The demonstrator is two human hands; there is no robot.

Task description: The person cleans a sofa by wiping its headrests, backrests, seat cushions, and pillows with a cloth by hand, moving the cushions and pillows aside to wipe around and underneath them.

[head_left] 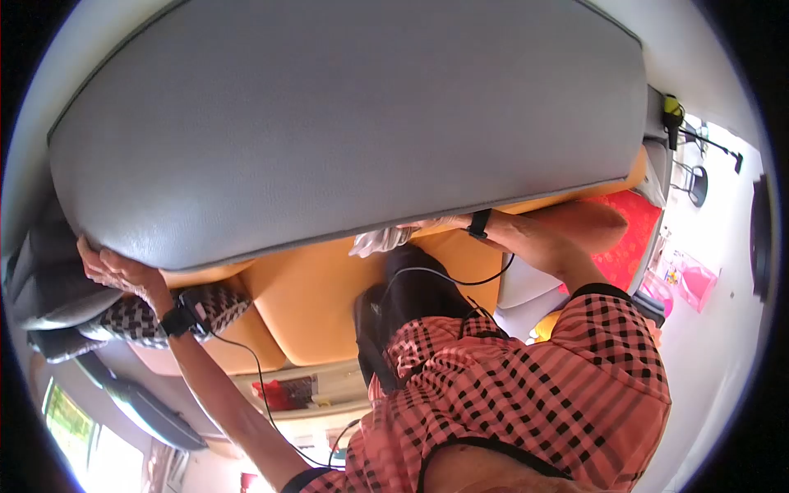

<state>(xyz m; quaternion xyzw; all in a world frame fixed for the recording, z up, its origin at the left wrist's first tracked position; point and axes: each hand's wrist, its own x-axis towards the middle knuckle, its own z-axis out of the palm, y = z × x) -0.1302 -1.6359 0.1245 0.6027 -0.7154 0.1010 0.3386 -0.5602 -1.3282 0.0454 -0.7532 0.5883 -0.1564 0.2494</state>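
A large grey leather-look sofa cushion point(345, 123) fills the upper part of the head view, with dark piping along its lower edge. At its lower left corner, my left hand point(119, 269) grips the edge with bent fingers. My right hand point(431, 223) is near the middle of the lower edge, partly hidden by the cushion. It holds a crumpled whitish cloth point(382, 241), which hangs over the orange seat point(308, 296). Each wrist wears a black band, and a black cable runs from each.
A black-and-white patterned pillow point(218, 308) lies beside my left wrist. Red patterned fabric point(629, 238) is behind my right arm. Grey cushions point(57, 279) are at far left. A yellow-and-black device point(672, 119) stands at right. My dark-clad leg point(411, 283) rests against the seat.
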